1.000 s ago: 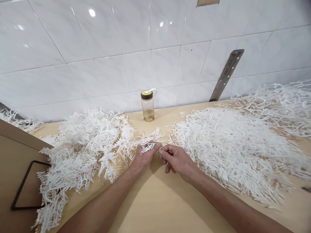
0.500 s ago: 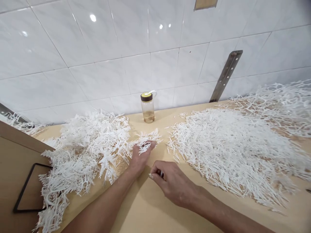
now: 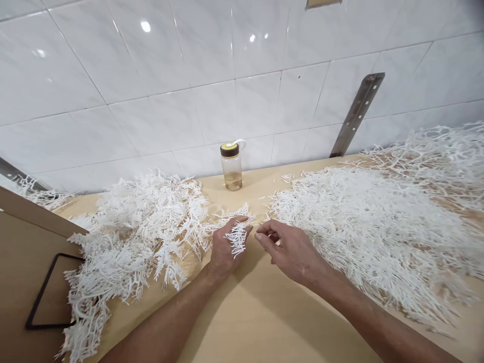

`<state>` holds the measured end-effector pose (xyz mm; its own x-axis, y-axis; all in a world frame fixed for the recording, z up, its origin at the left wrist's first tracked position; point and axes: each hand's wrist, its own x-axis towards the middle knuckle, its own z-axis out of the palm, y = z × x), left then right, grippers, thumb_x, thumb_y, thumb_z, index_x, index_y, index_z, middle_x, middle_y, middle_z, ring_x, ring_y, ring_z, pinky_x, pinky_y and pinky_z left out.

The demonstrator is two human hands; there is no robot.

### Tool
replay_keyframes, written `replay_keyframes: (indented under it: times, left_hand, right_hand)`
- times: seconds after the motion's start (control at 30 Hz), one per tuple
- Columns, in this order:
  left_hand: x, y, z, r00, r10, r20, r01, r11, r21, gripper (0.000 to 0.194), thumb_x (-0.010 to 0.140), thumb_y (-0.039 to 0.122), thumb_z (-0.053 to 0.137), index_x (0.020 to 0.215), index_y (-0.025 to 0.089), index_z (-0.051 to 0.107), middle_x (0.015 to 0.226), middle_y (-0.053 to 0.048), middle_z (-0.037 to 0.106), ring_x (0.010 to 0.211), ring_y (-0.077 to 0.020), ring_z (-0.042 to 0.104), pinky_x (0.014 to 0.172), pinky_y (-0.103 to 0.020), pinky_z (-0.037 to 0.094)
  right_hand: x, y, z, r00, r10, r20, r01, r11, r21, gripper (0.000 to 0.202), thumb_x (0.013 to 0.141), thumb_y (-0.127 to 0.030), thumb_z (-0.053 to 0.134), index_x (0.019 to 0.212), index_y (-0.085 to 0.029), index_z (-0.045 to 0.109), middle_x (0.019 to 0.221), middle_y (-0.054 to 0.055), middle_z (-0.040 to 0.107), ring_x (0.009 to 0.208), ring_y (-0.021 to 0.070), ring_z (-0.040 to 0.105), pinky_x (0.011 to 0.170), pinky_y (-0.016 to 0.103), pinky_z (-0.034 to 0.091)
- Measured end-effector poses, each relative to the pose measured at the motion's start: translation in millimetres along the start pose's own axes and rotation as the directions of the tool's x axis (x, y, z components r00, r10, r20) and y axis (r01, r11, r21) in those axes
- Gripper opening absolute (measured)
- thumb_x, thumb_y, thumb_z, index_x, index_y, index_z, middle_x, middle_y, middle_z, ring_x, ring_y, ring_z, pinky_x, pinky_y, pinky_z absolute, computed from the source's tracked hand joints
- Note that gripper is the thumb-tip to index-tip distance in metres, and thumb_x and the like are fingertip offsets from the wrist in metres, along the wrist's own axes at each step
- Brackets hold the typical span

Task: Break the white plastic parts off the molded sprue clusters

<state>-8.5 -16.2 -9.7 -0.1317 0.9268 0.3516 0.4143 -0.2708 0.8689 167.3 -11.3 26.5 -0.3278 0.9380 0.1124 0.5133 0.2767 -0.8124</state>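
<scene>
My left hand [image 3: 228,248] is closed around a small white piece with many thin branches [image 3: 237,238], which looks like moulded plastic. The branches fan out over the fingers. Just to its right, my right hand [image 3: 289,248] has thumb and forefinger pinched together, their tips a short gap from the left fingertips. Whatever the right fingers hold, if anything, is too small or hidden to make out. A few loose white strands [image 3: 242,210] lie on the table behind the left hand.
A big tangled heap of white branched pieces [image 3: 139,232] lies on the left, beside a wooden box with a black handle [image 3: 41,287]. Loose white sticks [image 3: 370,227] spread across the right. A bottle [image 3: 232,169] stands at the back, before a tiled wall [image 3: 170,121].
My right hand has moved up and right, from low in front of the left hand to beside its fingertips. My left hand has turned, bringing the white branched piece more upright into view.
</scene>
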Motion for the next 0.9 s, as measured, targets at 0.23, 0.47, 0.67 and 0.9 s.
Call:
replay_keyframes:
  times: [0.23, 0.47, 0.67, 0.9]
  left_hand:
    - [-7, 0, 0.8, 0.953, 0.193, 0.236, -0.238, 0.954, 0.183, 0.046, 0.085, 0.016, 0.054, 0.130, 0.020, 0.058, 0.109, -0.009, 0.071, 0.098, -0.0229, 0.065, 0.090, -0.035, 0.049]
    - [-8, 7, 0.9, 0.931, 0.174, 0.322, -0.307, 0.850, 0.428, 0.058, 0.086, 0.022, 0.055, 0.144, 0.021, 0.047, 0.107, -0.012, 0.064, 0.086, -0.0233, 0.065, 0.076, -0.033, 0.053]
    - [-6, 1, 0.6, 0.940, 0.159, 0.301, -0.256, 0.914, 0.316, 0.058, 0.083, 0.019, 0.056, 0.141, 0.021, 0.049, 0.098, -0.009, 0.062, 0.080, -0.0194, 0.060, 0.072, -0.031, 0.049]
    - [5, 2, -0.5, 0.926, -0.139, 0.352, 0.217, 0.957, -0.194, 0.028, 0.072, 0.018, 0.060, 0.099, 0.018, 0.060, 0.072, 0.000, 0.060, 0.057, -0.0119, 0.052, 0.053, -0.023, 0.039]
  right_hand:
    - [3, -2, 13, 0.982, 0.178, 0.069, -0.191, 0.906, 0.378, 0.021, 0.083, -0.041, 0.062, 0.088, -0.021, 0.065, 0.076, 0.002, 0.063, 0.056, 0.0136, 0.057, 0.046, 0.026, 0.051]
    - [7, 9, 12, 0.972, 0.187, 0.146, -0.233, 0.859, 0.455, 0.040, 0.086, -0.057, 0.058, 0.075, -0.019, 0.061, 0.070, 0.000, 0.059, 0.051, 0.0113, 0.056, 0.049, 0.027, 0.050]
    - [8, 9, 4, 0.967, 0.161, 0.196, -0.239, 0.833, 0.498, 0.029, 0.078, -0.046, 0.070, 0.077, -0.018, 0.061, 0.072, 0.000, 0.059, 0.059, 0.0124, 0.057, 0.052, 0.026, 0.051]
    - [15, 15, -12, 0.970, 0.132, 0.204, -0.221, 0.832, 0.510, 0.018, 0.079, -0.035, 0.068, 0.080, -0.018, 0.063, 0.072, 0.000, 0.061, 0.065, 0.0127, 0.060, 0.061, 0.027, 0.054]
